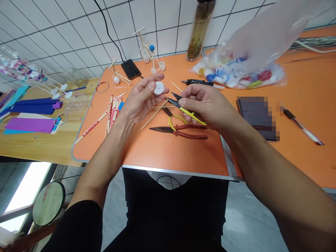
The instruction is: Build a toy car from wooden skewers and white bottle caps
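My left hand (143, 96) pinches a white bottle cap (159, 88) between thumb and fingers. A small dark dot marks the middle of its flat face. In my right hand (201, 103) is a pair of scissors (183, 108) with yellow handles. Their dark blades are parted and point toward the cap, a short gap away from it. Below the hands lie long-nose pliers (178, 132) with red handles and, partly hidden, yellow-handled pliers (170, 117). Thin wooden sticks (154, 113) lie under the hands on the orange table (168, 154).
Red-and-white wrapped sticks (112, 113) lie at left. Stick models with white wheels (154, 59) stand at the back beside a black box (131, 69) and a tall bottle (198, 35). A plastic bag of caps (241, 71), a dark notebook (256, 119) and a pen (301, 126) are at right.
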The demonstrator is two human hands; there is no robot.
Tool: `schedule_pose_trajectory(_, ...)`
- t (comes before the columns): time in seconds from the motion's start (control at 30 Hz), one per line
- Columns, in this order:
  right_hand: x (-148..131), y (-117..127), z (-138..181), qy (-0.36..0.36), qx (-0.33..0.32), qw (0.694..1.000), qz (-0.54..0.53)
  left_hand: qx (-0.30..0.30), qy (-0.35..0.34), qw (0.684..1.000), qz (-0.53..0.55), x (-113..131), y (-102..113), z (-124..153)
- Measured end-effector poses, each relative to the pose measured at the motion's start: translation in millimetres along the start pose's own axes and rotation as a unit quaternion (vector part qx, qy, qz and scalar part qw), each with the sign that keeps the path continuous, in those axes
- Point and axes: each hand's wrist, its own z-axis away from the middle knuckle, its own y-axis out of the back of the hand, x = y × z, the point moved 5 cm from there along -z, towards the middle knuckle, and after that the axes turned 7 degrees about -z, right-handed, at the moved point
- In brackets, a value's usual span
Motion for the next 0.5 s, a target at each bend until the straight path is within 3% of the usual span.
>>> schedule_pose_trajectory(0.33,0.0,-10.6,2.8,0.045,-0.011,0.997,0.060,0.030,0.073,0.992,0.101,-4.2,-3.4,8.4)
schedule_pose_trajectory(0.5,5.6,-16.8,0.8,0.072,0.026,0.994,0.079,0.041,0.093,0.988,0.118,-8.8,-10.3,6.3)
